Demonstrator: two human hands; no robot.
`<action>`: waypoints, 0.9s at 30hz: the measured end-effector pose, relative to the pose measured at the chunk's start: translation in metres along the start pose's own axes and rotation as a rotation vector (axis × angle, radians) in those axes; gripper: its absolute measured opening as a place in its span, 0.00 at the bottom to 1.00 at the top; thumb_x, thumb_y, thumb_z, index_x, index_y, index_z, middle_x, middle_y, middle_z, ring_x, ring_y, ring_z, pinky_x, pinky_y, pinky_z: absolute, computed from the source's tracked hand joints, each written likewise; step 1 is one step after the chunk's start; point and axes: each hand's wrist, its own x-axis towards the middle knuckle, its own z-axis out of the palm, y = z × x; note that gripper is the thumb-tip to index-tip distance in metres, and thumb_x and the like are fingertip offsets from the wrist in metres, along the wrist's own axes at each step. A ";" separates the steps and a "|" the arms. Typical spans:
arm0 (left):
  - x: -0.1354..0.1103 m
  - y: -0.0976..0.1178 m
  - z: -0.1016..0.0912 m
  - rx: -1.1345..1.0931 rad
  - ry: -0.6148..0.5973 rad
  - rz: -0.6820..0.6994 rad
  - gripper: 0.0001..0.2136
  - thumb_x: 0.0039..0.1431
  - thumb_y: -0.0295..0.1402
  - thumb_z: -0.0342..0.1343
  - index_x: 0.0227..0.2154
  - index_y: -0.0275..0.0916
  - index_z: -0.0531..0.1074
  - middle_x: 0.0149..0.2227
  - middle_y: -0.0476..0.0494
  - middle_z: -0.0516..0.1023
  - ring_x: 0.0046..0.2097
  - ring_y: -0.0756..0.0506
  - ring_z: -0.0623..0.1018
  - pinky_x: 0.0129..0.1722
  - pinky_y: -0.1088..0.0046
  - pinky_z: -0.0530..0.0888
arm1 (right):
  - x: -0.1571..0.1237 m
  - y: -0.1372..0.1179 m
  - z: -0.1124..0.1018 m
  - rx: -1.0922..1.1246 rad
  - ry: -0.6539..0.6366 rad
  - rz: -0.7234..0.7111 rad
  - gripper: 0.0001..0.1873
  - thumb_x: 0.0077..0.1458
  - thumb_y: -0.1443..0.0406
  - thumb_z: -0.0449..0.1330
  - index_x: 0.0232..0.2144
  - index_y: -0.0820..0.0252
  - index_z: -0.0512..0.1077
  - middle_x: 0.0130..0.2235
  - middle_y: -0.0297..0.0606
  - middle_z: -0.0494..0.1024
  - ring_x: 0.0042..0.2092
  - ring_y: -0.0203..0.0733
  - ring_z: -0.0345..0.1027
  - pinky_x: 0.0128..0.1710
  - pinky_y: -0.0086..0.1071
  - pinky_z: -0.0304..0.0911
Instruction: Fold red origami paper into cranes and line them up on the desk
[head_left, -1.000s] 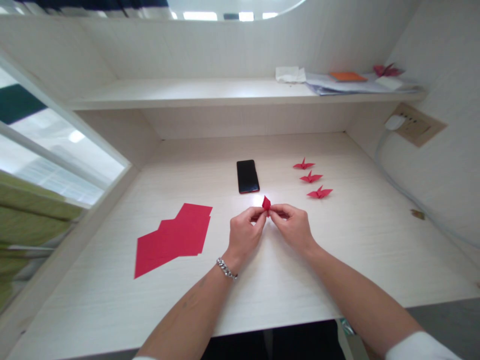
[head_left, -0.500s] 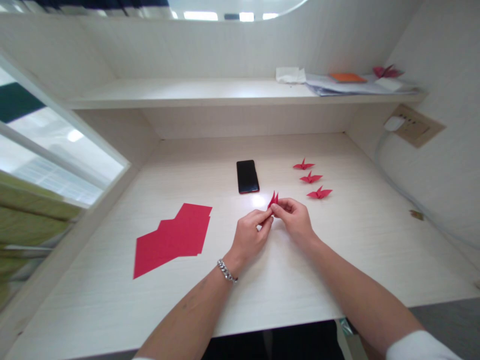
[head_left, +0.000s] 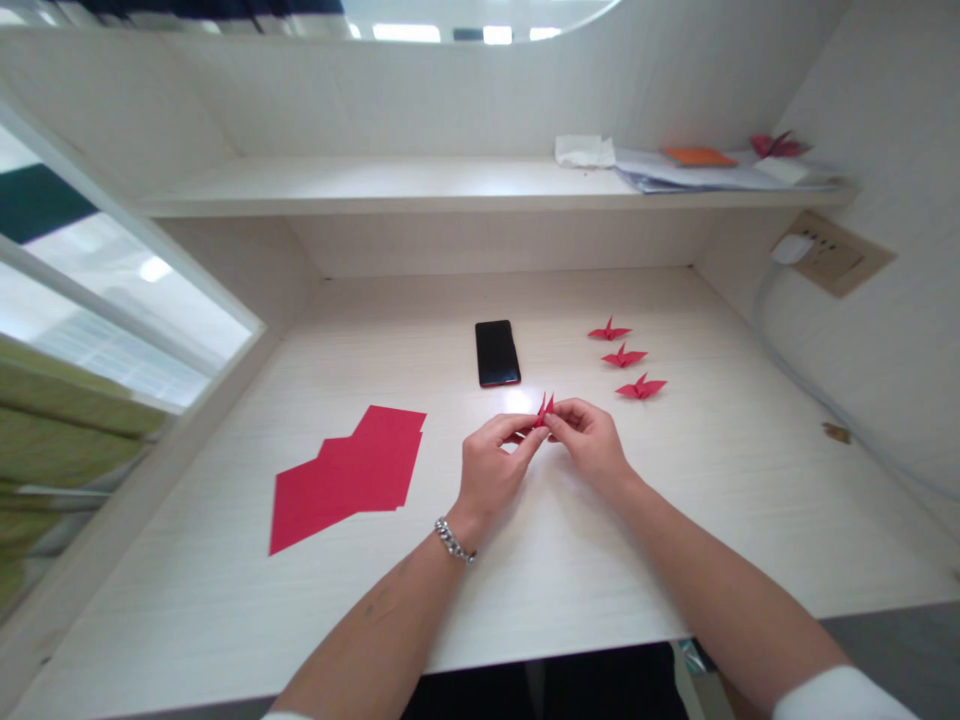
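Observation:
A small folded red paper piece (head_left: 544,408) is pinched between the fingertips of my left hand (head_left: 491,470) and my right hand (head_left: 589,442), just above the middle of the pale wooden desk (head_left: 675,520). Only its pointed tips show past my fingers. A silver bracelet (head_left: 453,540) is on my left wrist. Three finished red paper cranes (head_left: 624,356) lie in a row to the right, a little beyond my right hand. Flat red paper sheets (head_left: 349,475) lie overlapped on the desk to the left of my left hand.
A black phone (head_left: 496,352) lies face up just beyond my hands. The shelf (head_left: 390,185) above holds papers (head_left: 675,170), an orange pad (head_left: 697,156) and another red paper figure (head_left: 777,146). A wall socket (head_left: 829,260) with a white cable is at right.
Both hands keep hold of the red paper piece and have turned and reworked it; its single point a second ago now shows as two small tips, held slightly lower. Nothing else moved.

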 end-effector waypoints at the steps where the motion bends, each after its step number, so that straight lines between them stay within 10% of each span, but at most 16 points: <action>1: 0.000 0.000 0.000 0.007 0.005 0.011 0.09 0.54 0.38 0.62 0.36 0.42 0.80 0.38 0.42 0.81 0.39 0.44 0.79 0.38 0.68 0.77 | 0.000 0.001 0.000 -0.015 -0.002 -0.011 0.15 0.47 0.54 0.65 0.29 0.60 0.75 0.29 0.37 0.78 0.31 0.40 0.72 0.33 0.34 0.70; 27: 0.006 -0.012 -0.001 -0.150 0.019 -0.170 0.09 0.51 0.35 0.64 0.33 0.37 0.77 0.35 0.42 0.81 0.36 0.45 0.80 0.39 0.69 0.77 | -0.011 -0.009 0.004 -0.220 -0.012 -0.101 0.12 0.53 0.58 0.62 0.34 0.60 0.75 0.33 0.41 0.80 0.34 0.43 0.74 0.35 0.35 0.69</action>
